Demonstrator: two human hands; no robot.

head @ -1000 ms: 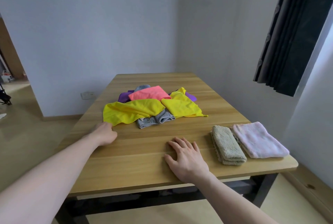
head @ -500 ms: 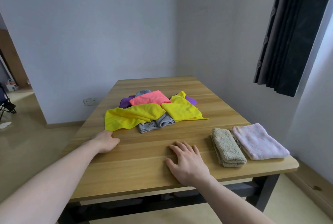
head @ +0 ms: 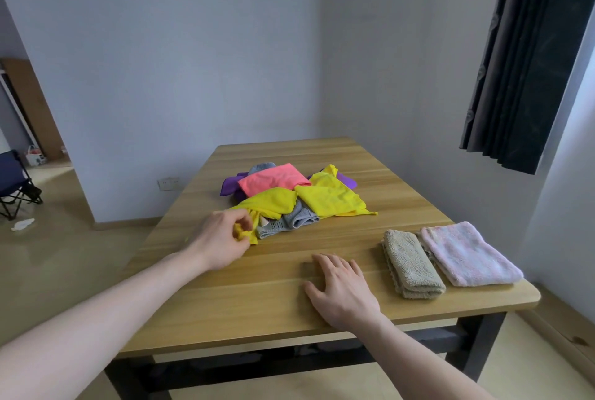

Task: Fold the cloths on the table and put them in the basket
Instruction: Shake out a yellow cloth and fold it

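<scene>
- A plain room with pale walls; a wooden table point(head: 289, 312) on dark legs stands in the corner, and a dark curtain point(head: 528, 55) hangs at the upper right.
- A loose heap of cloths lies around the middle of the table: a coral-pink cloth point(head: 273, 181) on top, purple cloth point(head: 230, 185) showing at both sides beneath it, and a grey cloth point(head: 289, 222) crumpled at the near edge of the heap.
- Two bright yellow pieces lie across the front of the heap: the left yellow cloth point(head: 272, 209) is rumpled and bunched towards its near corner, and the right yellow cloth point(head: 331, 198) lies flatter, ending in a thin point on the right.
- The left hand point(head: 222, 238) pinches the near corner of the left yellow cloth, fingers curled round the gathered fabric.
- The right hand point(head: 341, 290) rests palm down on the bare wood near the front edge, fingers straight and slightly spread, holding nothing.
- Two folded cloths lie side by side, touching, at the near right corner: an olive-beige fluffy cloth point(head: 410, 266) and a pale pink fluffy cloth point(head: 463, 254).
- A dark folding chair point(head: 14, 185) stands on the floor at far left.
</scene>
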